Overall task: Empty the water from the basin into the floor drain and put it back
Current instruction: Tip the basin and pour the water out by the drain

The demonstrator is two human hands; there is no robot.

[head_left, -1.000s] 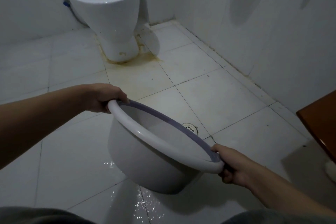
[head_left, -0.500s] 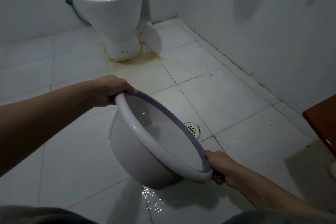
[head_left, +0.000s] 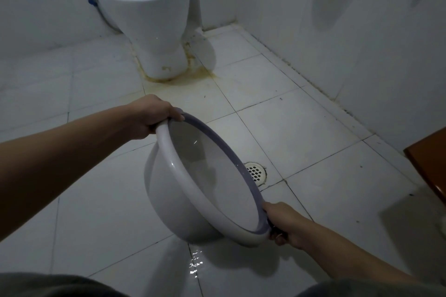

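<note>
Head view showed my right hand (head_left: 281, 223) nearest, fingers curled tight around the low end of the basin's rim, the thumb lying on the upper face of the rim and the fingertips hidden beneath it. That forearm ran in from the lower right corner. I saw the basin (head_left: 169, 200), white with a purple band along its rim, held clear of the floor (head_left: 96, 212) and tipped steeply, its mouth turned to the right toward the floor drain (head_left: 256, 172). My left hand (head_left: 152, 116) clamped the high end of the rim, fingers wrapped over the edge and closed on it, with the arm stretched out long from the left side of the picture. A patch of water (head_left: 195, 263) glinted on the tiles just below the basin. Partly hidden by the basin's rim, the drain grate sat in the tiles right beside it. A brown wooden edge (head_left: 427, 164) stood at the right border. Farther off, the toilet (head_left: 144, 14) stood against the back wall, yellowish staining (head_left: 193, 77) around its base.
</note>
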